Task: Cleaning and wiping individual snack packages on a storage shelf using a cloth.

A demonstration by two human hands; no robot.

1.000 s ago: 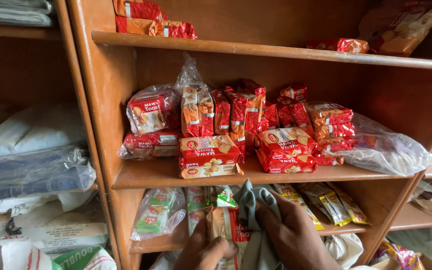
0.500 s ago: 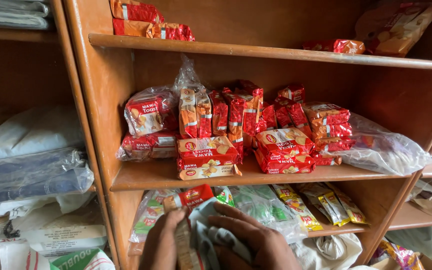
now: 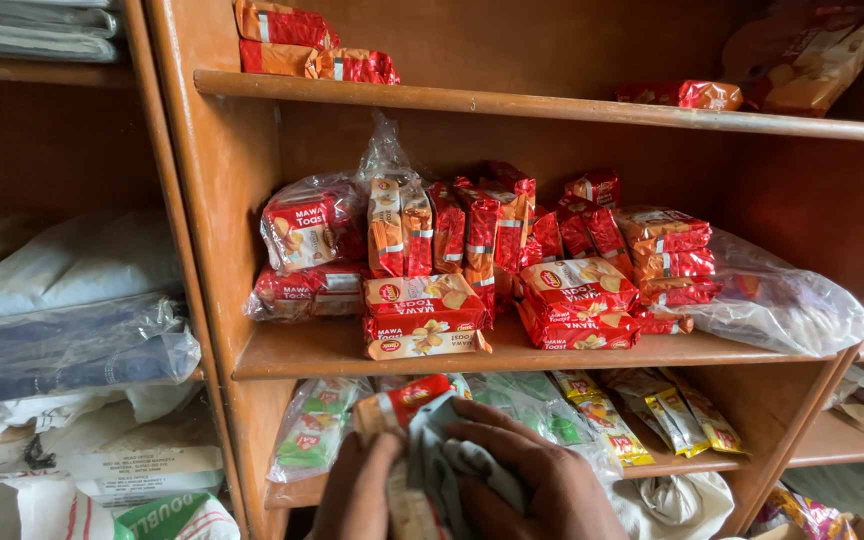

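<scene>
At bottom: red-tipped packet [image 3: 404,400], grey cloth [image 3: 452,465] over it; both hands' fingers [image 3: 512,445] seemingly gripping.

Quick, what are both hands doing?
Left hand: shut on the red biscuit packet.
Right hand: pressing the grey cloth, fingers curled.

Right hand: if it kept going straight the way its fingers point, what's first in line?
The right hand points up-left across the grey cloth, toward the red packet that the left hand holds. Probably that packet comes first, then the green packets behind; depth is unclear.
</scene>
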